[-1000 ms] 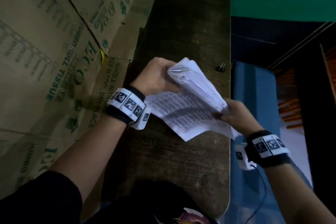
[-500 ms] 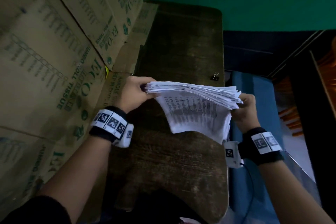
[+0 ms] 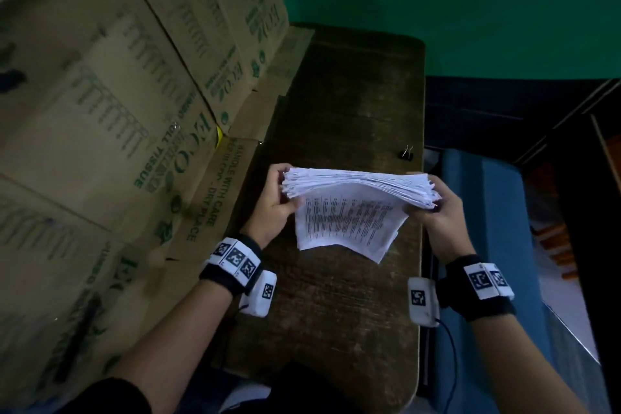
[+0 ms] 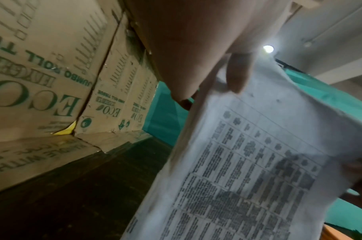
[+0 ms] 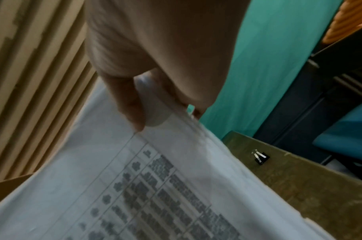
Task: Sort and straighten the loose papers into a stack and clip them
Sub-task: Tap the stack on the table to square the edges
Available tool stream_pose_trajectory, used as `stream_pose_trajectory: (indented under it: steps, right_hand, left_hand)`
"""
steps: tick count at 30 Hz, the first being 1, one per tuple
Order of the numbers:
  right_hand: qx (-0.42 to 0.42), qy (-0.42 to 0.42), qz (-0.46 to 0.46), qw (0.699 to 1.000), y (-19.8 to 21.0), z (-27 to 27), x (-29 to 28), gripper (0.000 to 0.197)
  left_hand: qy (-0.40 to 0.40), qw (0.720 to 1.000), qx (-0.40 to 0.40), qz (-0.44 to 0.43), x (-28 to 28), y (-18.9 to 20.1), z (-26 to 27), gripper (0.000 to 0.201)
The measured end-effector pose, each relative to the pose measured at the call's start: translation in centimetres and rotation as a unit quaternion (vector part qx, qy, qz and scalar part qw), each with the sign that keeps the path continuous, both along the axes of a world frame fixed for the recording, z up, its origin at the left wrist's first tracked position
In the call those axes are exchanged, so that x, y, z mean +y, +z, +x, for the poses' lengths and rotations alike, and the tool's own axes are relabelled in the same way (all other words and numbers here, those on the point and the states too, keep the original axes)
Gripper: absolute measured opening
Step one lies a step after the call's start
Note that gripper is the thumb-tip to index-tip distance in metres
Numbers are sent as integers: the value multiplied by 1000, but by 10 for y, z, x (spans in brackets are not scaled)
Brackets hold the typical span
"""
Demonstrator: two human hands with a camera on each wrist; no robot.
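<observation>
A thick stack of white printed papers [image 3: 356,208] stands on edge above the dark wooden desk [image 3: 336,312], its printed table facing me. My left hand [image 3: 279,202] grips the stack's left end, thumb in front, and my right hand [image 3: 437,212] grips its right end. In the left wrist view the papers [image 4: 247,162] hang below my thumb [image 4: 237,73]. From the right wrist the same sheets [image 5: 134,186] fill the lower frame. A small black binder clip [image 3: 407,154] lies on the desk beyond the stack, near the right edge, also as the clip [image 5: 261,157].
Large printed cardboard boxes [image 3: 117,111] wall off the desk's left side, with flaps lying on its edge. A green wall [image 3: 470,3] stands behind. A blue seat [image 3: 487,228] sits to the right of the desk's edge.
The stack went from crumpled and tilted to upright between both hands, its top edges more even. Both hands moved apart to its ends and lowered slightly.
</observation>
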State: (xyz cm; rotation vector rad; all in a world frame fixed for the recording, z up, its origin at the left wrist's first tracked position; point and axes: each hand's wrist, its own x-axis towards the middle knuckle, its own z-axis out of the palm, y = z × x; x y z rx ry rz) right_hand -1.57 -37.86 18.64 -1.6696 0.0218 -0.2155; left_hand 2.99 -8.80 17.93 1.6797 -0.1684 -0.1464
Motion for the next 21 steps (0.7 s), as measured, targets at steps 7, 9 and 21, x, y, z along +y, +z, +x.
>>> stream_pose_trajectory:
  steps: [7,9,21]
  right_hand:
    - [16,-34,-2,999,1,0,29,36]
    - [14,-58,-10,998,6,2,32,33]
    - [121,-12,-120,985,-60,-10,32,28]
  left_hand:
    - [30,999,12,11,-19,0,10,27]
    - [44,999,0,-8,-20,5,13,29]
    - [-4,995,-94,27,-2,-2,23,34]
